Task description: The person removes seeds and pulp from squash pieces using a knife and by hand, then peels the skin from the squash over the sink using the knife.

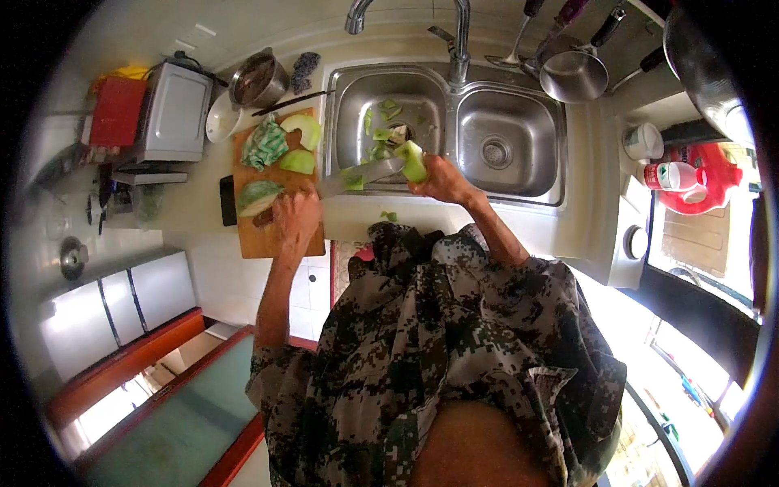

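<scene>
My left hand (297, 214) is closed round the handle of a large knife, above the cutting board (280, 245). Its wide blade (377, 170) reaches right over the left sink basin (349, 105). The blade's end meets a pale green gourd piece (413, 161), which my right hand (440, 180) grips at the basin's front edge. Green peel scraps (378, 151) lie in the basin under the blade. On the board are more cut gourd pieces (298, 161) and a crumpled green-and-white cloth or bag (264, 144). Another pale green piece (261, 193) lies beside my left hand.
A metal pot (260, 79) and white bowl (221, 118) stand behind the board. A dark phone-like object (228, 201) lies left of it. The faucet (459, 49) rises behind the basins. Ladles and a saucepan (574, 76) hang at back right. A red jug (716, 183) is farther right.
</scene>
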Motion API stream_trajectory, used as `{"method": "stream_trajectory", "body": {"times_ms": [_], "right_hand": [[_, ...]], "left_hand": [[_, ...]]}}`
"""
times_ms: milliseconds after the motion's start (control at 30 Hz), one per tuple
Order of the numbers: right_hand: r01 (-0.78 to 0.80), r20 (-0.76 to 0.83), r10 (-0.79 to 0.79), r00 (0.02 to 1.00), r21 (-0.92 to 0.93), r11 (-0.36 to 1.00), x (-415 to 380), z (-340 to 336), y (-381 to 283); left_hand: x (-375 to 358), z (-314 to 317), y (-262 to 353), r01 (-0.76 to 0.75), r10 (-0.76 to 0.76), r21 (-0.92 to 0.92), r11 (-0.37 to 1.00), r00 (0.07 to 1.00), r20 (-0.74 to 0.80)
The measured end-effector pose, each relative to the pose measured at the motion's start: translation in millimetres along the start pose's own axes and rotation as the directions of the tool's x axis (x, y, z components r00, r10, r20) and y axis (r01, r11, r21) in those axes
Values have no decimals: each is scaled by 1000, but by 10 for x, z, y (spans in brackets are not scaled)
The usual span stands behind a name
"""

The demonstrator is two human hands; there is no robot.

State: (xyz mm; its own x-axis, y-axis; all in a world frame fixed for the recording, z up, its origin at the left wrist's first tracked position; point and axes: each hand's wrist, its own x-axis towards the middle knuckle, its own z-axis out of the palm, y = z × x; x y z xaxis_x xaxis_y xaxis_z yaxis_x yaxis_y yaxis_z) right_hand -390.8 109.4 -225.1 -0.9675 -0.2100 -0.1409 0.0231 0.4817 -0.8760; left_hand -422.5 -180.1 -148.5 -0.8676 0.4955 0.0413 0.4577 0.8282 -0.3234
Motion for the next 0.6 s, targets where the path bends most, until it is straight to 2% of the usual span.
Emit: {"method": "stream_trajectory", "body": {"times_ms": [67, 133, 167, 200, 233, 267, 300, 367, 400, 467, 533, 567, 600], "right_hand": [[18, 41, -17, 999, -5, 1000, 19, -12, 14], [-28, 142, 41, 989, -92, 995, 45, 12, 55], [-27, 142, 40, 989, -93, 995, 42, 27, 79], [20, 51, -20, 998, -2, 1000, 43, 32, 101], [73, -44, -69, 997, 90, 993, 31, 44, 115], [73, -49, -69, 996, 94, 993, 16, 33, 64], [45, -91, -41, 995, 41, 998, 25, 1, -4], [2, -142, -2, 990, 1, 1000, -2, -1, -25], [11, -95, -10, 995, 10, 1000, 10, -22, 15], [10, -32, -9, 999, 23, 1000, -23, -20, 58], [30, 97, -34, 995, 33, 999, -3, -26, 75], [33, 109, -36, 993, 31, 999, 0, 25, 94], [45, 19, -46, 999, 56, 997, 15, 92, 134]], "left_hand": [[78, 18, -127, -36, 36, 12, 999, 999, -35], [158, 12, -234, -121, 121, 7, 993, 992, -31], [179, 23, -256, -128, 127, -10, 992, 991, -42], [175, 37, -233, -127, 126, -9, 992, 991, -48], [143, 49, -191, -99, 101, -97, 990, 995, 19], [114, 45, -143, -67, 84, -180, 981, 993, 88], [123, 45, -95, -77, 93, -173, 982, 992, 81], [97, 56, -7, 29, 56, -247, 969, 942, 331], [128, 71, -9, 22, 61, -247, 969, 944, 324], [72, 99, -17, 61, -27, -104, 993, 954, 300], [141, 104, -145, 24, 1, -91, 996, 963, 268], [176, 72, -185, -2, 25, -95, 995, 970, 241], [191, 34, -207, -26, 46, -99, 995, 977, 210]]}}
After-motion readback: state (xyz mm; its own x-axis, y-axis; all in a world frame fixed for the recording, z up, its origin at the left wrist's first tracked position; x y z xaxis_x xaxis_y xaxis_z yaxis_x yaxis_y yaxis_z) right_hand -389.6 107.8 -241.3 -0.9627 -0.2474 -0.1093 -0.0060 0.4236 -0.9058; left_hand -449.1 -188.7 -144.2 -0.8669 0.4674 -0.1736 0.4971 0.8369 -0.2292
